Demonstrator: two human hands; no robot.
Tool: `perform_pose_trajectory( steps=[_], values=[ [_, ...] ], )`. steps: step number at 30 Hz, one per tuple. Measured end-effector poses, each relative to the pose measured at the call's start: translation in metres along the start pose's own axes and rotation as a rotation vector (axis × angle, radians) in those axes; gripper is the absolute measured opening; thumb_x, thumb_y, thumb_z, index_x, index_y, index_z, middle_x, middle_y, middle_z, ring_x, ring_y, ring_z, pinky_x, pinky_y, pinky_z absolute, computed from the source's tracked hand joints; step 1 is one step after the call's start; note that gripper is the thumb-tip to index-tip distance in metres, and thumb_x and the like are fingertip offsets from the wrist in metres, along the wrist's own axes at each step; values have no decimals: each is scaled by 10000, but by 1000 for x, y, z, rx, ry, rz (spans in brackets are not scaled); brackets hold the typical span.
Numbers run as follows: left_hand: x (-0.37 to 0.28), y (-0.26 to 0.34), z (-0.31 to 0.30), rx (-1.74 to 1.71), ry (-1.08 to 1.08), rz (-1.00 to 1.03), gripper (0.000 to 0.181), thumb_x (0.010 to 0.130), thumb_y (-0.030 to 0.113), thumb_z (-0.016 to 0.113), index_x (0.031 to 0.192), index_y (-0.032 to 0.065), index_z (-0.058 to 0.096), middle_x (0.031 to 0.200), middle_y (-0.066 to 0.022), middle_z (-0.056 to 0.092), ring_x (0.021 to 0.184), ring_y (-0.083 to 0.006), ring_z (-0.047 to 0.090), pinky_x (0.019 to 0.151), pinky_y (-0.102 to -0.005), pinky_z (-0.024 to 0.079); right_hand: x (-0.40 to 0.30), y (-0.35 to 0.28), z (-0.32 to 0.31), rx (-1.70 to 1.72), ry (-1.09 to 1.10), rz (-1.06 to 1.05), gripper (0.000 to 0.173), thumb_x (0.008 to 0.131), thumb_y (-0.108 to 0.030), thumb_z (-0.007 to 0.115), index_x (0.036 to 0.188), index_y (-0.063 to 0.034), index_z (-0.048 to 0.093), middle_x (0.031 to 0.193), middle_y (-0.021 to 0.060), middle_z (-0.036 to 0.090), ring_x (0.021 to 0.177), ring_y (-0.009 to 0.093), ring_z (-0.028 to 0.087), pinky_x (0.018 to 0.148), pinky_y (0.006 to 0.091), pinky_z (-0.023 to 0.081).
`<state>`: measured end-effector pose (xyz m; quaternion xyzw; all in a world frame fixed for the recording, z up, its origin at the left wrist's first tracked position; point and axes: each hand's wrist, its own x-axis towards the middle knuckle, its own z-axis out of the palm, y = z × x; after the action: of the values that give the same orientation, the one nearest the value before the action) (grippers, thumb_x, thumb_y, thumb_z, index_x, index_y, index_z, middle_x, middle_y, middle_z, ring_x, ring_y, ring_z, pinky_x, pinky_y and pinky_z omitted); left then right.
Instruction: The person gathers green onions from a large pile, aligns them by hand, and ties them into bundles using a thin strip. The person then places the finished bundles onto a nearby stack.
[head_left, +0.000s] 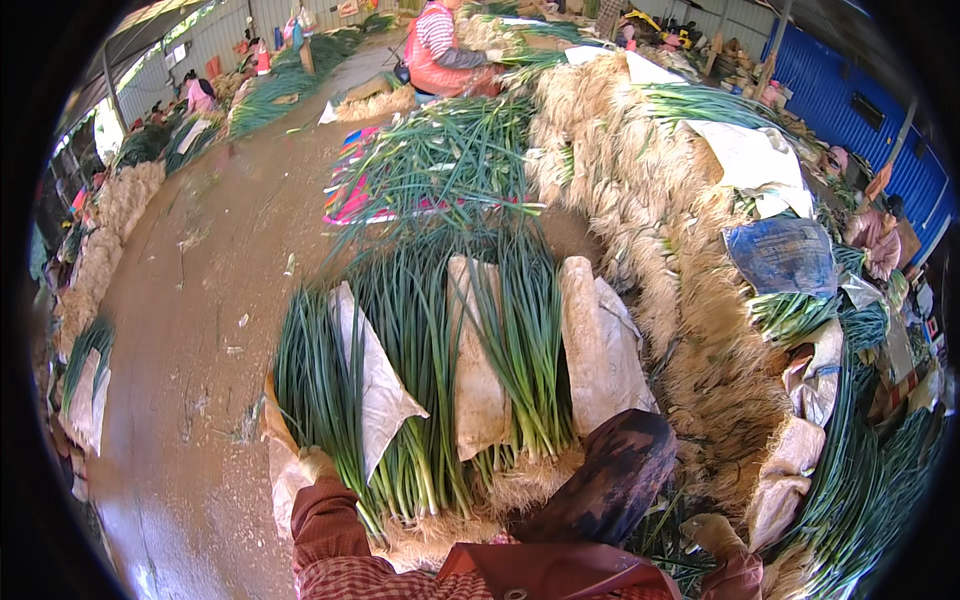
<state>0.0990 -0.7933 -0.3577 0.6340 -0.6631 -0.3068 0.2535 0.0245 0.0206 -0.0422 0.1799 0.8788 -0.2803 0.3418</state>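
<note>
My left hand, in a pale glove, is at the left edge of a row of green onions, against the leftmost stalks and a tan sheet; its fingers are partly hidden. The onions lie with roots towards me and leaves away. A white cloth and a rolled tan sack lie across them, and another tan roll is at their right end. My right hand, also gloved, is low on the right, near loose green scraps and a folded sack; I cannot tell whether it holds anything.
A large heap of onion roots runs along the right, with a blue sack beyond. More onions lie on a striped cloth ahead. A seated person is behind them. Wet brown floor extends on the left.
</note>
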Motion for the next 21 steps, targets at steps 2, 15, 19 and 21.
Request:
perform_pose_trajectory(
  steps=[2,15,19,21],
  values=[
    [-26,38,-17,200,30,127,290,822,259,494,905,37,661,869,-186,678,786,-368,643,716,-410,509,8,18,5,22,-5,26,296,847,-283,632,942,-11,696,743,94,703,704,164,674,669,286,513],
    [-209,233,-56,-659,-589,502,170,881,188,534,955,76,639,934,-46,629,861,-193,601,800,-361,480,11,13,19,269,-46,-28,188,900,-131,610,893,57,628,700,129,653,587,193,641,533,302,533],
    [-328,247,-80,440,-1003,1165,183,941,205,496,989,72,613,766,-39,535,694,-149,512,694,-342,463,6,3,27,272,-112,-2,232,900,-147,584,968,71,629,713,119,665,600,182,638,550,279,504],
    [-343,184,-75,40,-924,1343,168,939,155,462,885,96,610,681,-18,478,611,-124,457,567,-335,445,10,8,30,232,-123,-16,224,895,-157,599,958,54,641,717,108,669,601,173,635,553,285,502]
  ],
)
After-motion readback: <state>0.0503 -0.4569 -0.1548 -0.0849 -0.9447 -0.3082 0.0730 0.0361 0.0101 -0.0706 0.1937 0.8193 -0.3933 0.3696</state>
